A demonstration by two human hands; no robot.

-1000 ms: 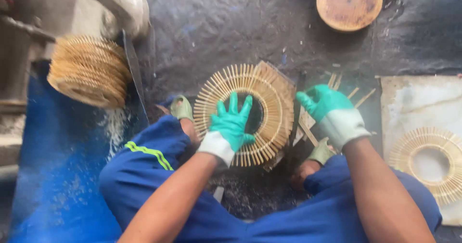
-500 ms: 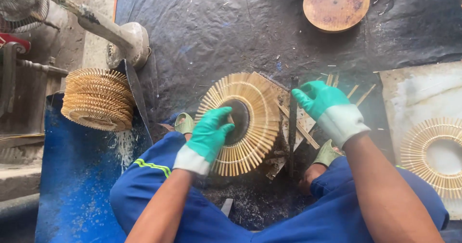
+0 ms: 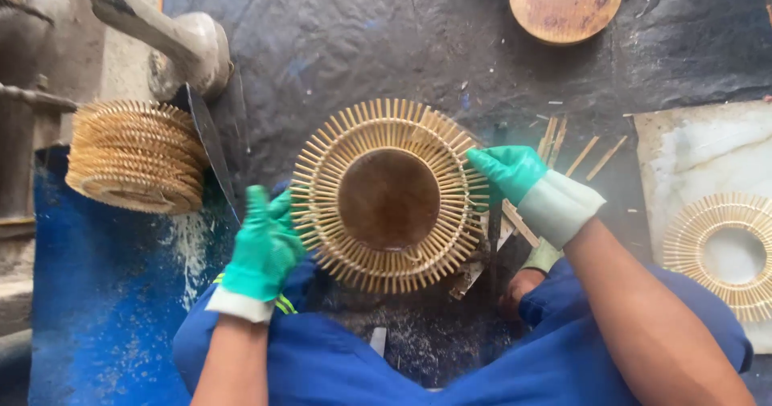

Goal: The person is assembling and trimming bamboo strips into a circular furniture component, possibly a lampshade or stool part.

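A round ring of short bamboo sticks (image 3: 390, 195) with a brown wooden disc in its centre lies in front of me, between my knees in blue trousers. My left hand (image 3: 261, 249), in a green glove, holds the ring's left edge with fingers curled on the sticks. My right hand (image 3: 515, 177), also green-gloved, grips the ring's right edge. Both hands sit on opposite sides of the ring.
A stack of finished bamboo rings (image 3: 135, 157) stands at the left beside a blade and a metal machine part (image 3: 189, 52). Another bamboo ring (image 3: 728, 253) lies on a pale slab at the right. A round wooden disc (image 3: 565, 2) rests at the top. Loose sticks (image 3: 579, 153) lie nearby.
My left hand has slid from the ring's centre to its left edge. The ring now lies flatter, showing the brown disc. My right hand has closed on its right edge.
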